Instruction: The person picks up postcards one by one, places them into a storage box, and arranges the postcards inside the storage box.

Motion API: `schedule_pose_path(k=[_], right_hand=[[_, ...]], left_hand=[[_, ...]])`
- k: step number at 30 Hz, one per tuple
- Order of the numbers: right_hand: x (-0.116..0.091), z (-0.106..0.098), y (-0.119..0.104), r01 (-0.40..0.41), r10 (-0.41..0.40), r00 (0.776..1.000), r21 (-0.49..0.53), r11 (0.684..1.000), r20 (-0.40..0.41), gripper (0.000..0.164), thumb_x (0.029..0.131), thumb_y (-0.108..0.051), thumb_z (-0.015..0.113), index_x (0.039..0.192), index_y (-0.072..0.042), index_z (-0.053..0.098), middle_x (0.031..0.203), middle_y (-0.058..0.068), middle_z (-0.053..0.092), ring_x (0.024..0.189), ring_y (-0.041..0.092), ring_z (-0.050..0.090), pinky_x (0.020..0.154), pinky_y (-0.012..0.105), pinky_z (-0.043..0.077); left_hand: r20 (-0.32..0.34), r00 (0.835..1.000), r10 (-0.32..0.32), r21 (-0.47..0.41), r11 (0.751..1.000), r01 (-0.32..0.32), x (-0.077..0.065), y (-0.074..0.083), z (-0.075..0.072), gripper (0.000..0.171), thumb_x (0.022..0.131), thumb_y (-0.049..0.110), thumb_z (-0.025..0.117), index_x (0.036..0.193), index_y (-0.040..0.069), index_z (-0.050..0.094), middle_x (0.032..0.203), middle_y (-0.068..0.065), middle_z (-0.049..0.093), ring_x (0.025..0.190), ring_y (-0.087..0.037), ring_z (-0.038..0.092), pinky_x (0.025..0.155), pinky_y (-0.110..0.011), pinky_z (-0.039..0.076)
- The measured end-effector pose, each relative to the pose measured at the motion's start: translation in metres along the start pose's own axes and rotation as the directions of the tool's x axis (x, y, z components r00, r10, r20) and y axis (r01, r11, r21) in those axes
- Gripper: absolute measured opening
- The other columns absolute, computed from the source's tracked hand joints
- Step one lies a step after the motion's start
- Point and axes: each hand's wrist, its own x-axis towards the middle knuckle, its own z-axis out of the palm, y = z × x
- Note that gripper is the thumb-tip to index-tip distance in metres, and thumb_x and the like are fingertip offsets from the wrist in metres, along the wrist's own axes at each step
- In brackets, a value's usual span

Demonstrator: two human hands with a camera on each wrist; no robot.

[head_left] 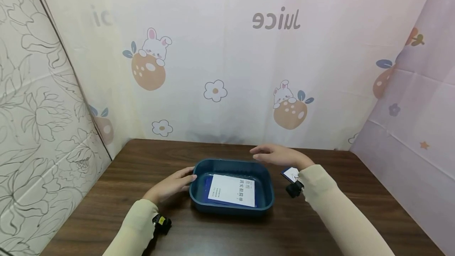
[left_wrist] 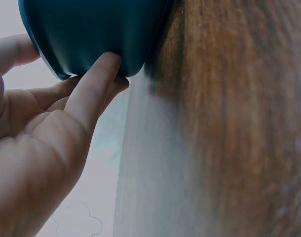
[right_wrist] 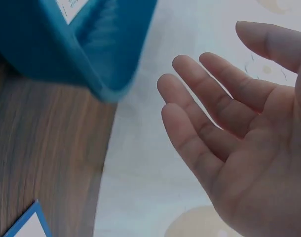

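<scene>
A dark teal plastic bin (head_left: 232,209) sits on the wooden table. Inside it lies a white booklet (head_left: 227,190) with dark printed characters, overlapping a blue-edged piece (head_left: 207,192). My left hand (head_left: 173,185) grips the bin's left side, with a finger over the rim. In the left wrist view, fingers (left_wrist: 94,84) press the bin's outer wall (left_wrist: 91,34). My right hand (head_left: 281,155) hovers past the bin's back right corner, fingers spread and apart from it. The right wrist view shows that palm (right_wrist: 261,148) holding nothing.
Partly hidden by the right wrist, a white, blue-edged card or booklet (head_left: 290,174) lies on the table (head_left: 142,161) right of the bin. Behind the table's back edge hangs a printed curtain (head_left: 227,66); patterned sheets (head_left: 39,90) flank the sides.
</scene>
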Motion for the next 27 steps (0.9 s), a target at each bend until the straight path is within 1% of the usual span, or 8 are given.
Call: schedule_pose_path(k=[5,7,11,15,17,21,24,27], right_hand=[[-0.01,-0.009,0.015,-0.016,0.017,0.999,0.042,0.999,-0.029,0.052,0.103,-0.041,0.055,0.143,-0.009,0.054,0.146,0.019,0.049,0.133,0.039,0.046,0.104,0.06,0.042],[-0.012,-0.011,0.021,-0.044,0.047,0.998,0.067,0.997,-0.041,0.052,0.102,-0.041,0.057,0.143,-0.009,0.054,0.146,0.019,0.05,0.134,0.039,0.045,0.105,0.061,0.04],[-0.018,-0.012,0.033,-0.073,0.078,0.996,0.086,0.994,-0.053,0.053,0.1,-0.04,0.06,0.141,-0.006,0.054,0.142,0.02,0.053,0.13,0.04,0.048,0.103,0.062,0.042],[-0.027,-0.014,0.046,-0.126,0.133,0.989,0.103,0.987,-0.071,0.057,0.098,-0.038,0.064,0.141,-0.003,0.053,0.138,0.02,0.055,0.125,0.039,0.052,0.101,0.063,0.043],[-0.032,-0.014,0.055,-0.162,0.171,0.981,0.105,0.981,-0.089,0.058,0.097,-0.038,0.066,0.14,-0.001,0.053,0.137,0.02,0.056,0.124,0.039,0.053,0.1,0.062,0.044],[-0.045,-0.013,0.076,-0.206,0.213,0.969,0.068,0.976,-0.125,0.061,0.097,-0.037,0.066,0.139,0.006,0.051,0.135,0.027,0.055,0.123,0.045,0.053,0.097,0.062,0.046],[-0.055,-0.013,0.092,-0.259,0.267,0.951,0.069,0.963,-0.155,0.064,0.098,-0.037,0.065,0.139,0.01,0.049,0.135,0.031,0.053,0.123,0.049,0.051,0.096,0.063,0.046],[-0.062,-0.011,0.106,-0.309,0.321,0.929,0.093,0.947,-0.184,0.065,0.098,-0.037,0.065,0.138,0.012,0.048,0.134,0.034,0.051,0.122,0.051,0.05,0.095,0.064,0.046]], left_hand=[[-0.008,1.0,-0.005,-0.007,1.0,0.005,0.0,-0.002,0.0,0.058,0.107,0.033,0.049,0.154,0.002,0.034,0.153,-0.022,0.04,0.134,-0.037,0.047,0.108,-0.055,0.039],[-0.014,1.0,-0.01,-0.01,1.0,0.01,0.0,-0.002,0.0,0.057,0.107,0.033,0.049,0.154,0.003,0.034,0.152,-0.021,0.04,0.133,-0.037,0.048,0.108,-0.055,0.039],[-0.015,1.0,-0.012,-0.004,1.0,0.012,-0.001,-0.001,0.0,0.059,0.107,0.035,0.049,0.154,0.003,0.034,0.153,-0.021,0.04,0.133,-0.038,0.048,0.108,-0.056,0.039],[-0.006,1.0,-0.006,-0.002,1.0,0.006,-0.001,0.0,-0.001,0.062,0.107,0.036,0.05,0.154,0.002,0.032,0.153,-0.023,0.038,0.134,-0.038,0.047,0.108,-0.055,0.039],[-0.001,1.0,-0.003,-0.003,1.0,0.003,-0.001,0.0,-0.001,0.062,0.107,0.036,0.05,0.154,0.001,0.031,0.154,-0.023,0.038,0.134,-0.038,0.047,0.108,-0.054,0.039],[0.005,1.0,-0.002,-0.009,1.0,0.002,0.0,-0.001,-0.001,0.062,0.107,0.035,0.05,0.155,0.001,0.031,0.154,-0.023,0.038,0.134,-0.037,0.048,0.108,-0.053,0.04],[0.008,1.0,0.0,-0.014,1.0,0.0,0.001,-0.001,-0.001,0.061,0.107,0.034,0.049,0.154,0.001,0.031,0.154,-0.023,0.038,0.133,-0.037,0.048,0.108,-0.053,0.04],[0.005,1.0,-0.005,-0.016,1.0,0.005,0.001,-0.001,0.0,0.061,0.107,0.034,0.05,0.154,0.001,0.032,0.154,-0.023,0.038,0.133,-0.037,0.049,0.108,-0.054,0.039]])
